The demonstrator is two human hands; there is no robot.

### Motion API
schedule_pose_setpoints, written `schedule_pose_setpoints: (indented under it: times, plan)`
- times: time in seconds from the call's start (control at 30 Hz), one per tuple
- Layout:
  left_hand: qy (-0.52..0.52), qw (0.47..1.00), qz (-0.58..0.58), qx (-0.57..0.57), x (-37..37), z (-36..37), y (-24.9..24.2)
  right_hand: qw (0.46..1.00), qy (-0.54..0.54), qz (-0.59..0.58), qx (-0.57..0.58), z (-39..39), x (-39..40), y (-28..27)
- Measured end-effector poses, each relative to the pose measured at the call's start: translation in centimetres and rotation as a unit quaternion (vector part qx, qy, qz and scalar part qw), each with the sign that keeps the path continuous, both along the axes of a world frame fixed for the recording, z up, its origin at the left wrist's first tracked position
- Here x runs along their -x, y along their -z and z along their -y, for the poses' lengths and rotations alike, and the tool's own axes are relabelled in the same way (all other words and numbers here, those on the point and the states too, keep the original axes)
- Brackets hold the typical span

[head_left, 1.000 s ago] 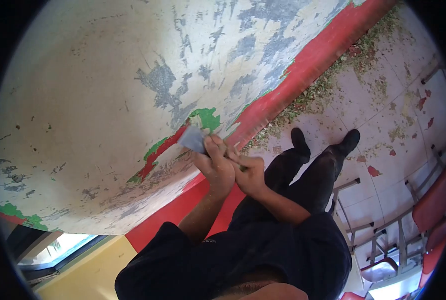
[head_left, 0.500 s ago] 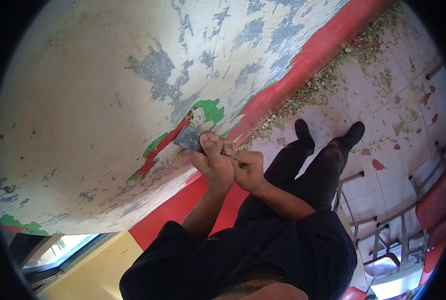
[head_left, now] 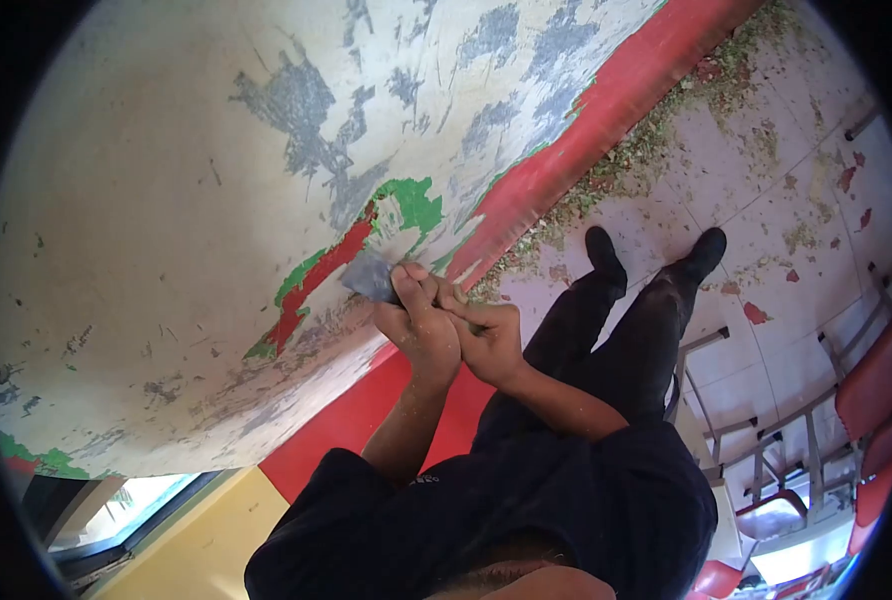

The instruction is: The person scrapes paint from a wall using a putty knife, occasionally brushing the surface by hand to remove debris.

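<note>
A flat grey scraper blade lies against the pale wall, just beside a strip of bared red paint edged in green. My left hand is closed round the scraper near its blade, thumb and fingers pressed together. Close against it, my right hand is closed too, gripping the scraper from the other side. The handle is hidden by my fingers. Above the blade is a ragged green patch of exposed paint.
A red band runs along the wall's foot. Paint flakes and debris litter the tiled floor near my shoes. Red chairs with metal legs stand at the right. A window shows at the lower left.
The scraper blade has shifted slightly away from the red strip, uncovering more of it, and its angle has changed a little. The whole view has moved slightly. Both hands keep their grip.
</note>
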State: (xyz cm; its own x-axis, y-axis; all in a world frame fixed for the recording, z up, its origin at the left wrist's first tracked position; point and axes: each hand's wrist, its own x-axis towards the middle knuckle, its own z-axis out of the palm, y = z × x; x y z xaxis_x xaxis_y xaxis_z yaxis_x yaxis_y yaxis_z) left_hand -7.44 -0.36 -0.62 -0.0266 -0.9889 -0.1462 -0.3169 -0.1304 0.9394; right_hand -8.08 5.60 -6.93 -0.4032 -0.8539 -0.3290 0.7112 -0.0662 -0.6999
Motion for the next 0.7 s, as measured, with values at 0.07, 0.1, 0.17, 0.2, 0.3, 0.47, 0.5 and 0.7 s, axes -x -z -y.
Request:
schedule_pose_setpoints:
  times: [0.07, 0.1, 0.17, 0.2, 0.3, 0.47, 0.5, 0.7]
  plan:
    - [0.022, 1.000, -0.011, 0.017, 1.1, 0.3, -0.2, 1.000, 0.003, -0.007, 0.022, -0.2, 0.6, 0.2]
    - [0.014, 1.000, -0.012, 0.011, 0.8, 0.3, 0.2, 0.999, 0.006, -0.009, 0.032, -0.3, 0.6, 0.3]
    - [0.000, 1.000, -0.010, -0.005, -0.2, -0.1, 0.6, 1.000, -0.002, 0.016, 0.005, -1.0, -1.4, 1.0]
    - [0.002, 1.000, 0.002, 0.010, 0.1, 0.2, 0.4, 1.000, -0.002, 0.024, -0.003, -0.4, -1.2, 0.7]
    - [0.008, 0.999, 0.020, 0.041, 1.1, 0.4, -0.8, 0.998, 0.052, -0.022, 0.030, 1.1, -0.2, -0.2]
    - [-0.023, 1.000, -0.003, -0.003, 0.1, -0.2, 0.5, 0.995, 0.084, 0.007, 0.047, 0.3, -2.6, 1.2]
    - [-0.023, 0.999, 0.018, 0.014, 0.4, -0.2, 0.4, 0.996, 0.083, 0.009, 0.043, 0.4, -2.4, 1.3]
    - [0.015, 1.000, 0.004, 0.013, 2.7, 0.3, -0.9, 0.998, 0.036, -0.043, 0.028, 0.6, 1.4, -0.1]
